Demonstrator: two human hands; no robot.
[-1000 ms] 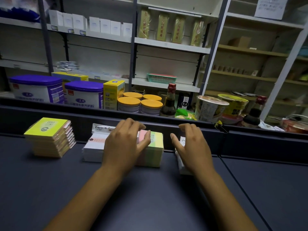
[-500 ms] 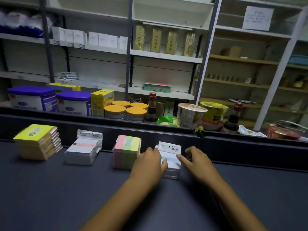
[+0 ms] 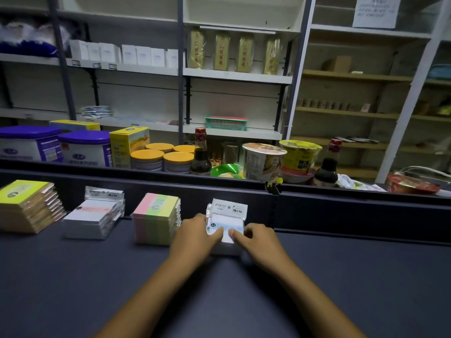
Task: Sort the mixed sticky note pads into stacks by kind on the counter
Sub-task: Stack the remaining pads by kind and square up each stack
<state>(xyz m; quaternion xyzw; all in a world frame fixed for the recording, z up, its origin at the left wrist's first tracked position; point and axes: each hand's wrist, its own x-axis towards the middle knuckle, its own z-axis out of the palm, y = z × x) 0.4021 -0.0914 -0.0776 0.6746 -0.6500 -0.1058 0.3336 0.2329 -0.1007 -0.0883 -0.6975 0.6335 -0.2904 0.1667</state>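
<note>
Four stacks of sticky note pads stand in a row along the back of the dark counter point(image 3: 73, 289). From the left: a yellow-topped stack point(image 3: 26, 206), a white stack with an orange stripe point(image 3: 94, 219), a pink, green and yellow striped stack point(image 3: 156, 217), and a white stack with a blue stripe point(image 3: 228, 215) in clear wrappers. My left hand point(image 3: 195, 237) holds the left side of the blue-striped stack, thumb lying on its top. My right hand point(image 3: 261, 240) holds the right side, its thumb also on top. The two thumbs almost meet.
A raised dark ledge point(image 3: 341, 211) runs behind the stacks. Beyond it stand purple-lidded tins point(image 3: 84, 148), a yellow box point(image 3: 128, 145), orange-lidded jars point(image 3: 146, 158), sauce bottles point(image 3: 200, 154) and noodle cups point(image 3: 263, 159). Shelves fill the background.
Both hands left the striped and orange-striped stacks and moved right onto the blue-striped stack. They now close in on its two sides, thumbs on top.
</note>
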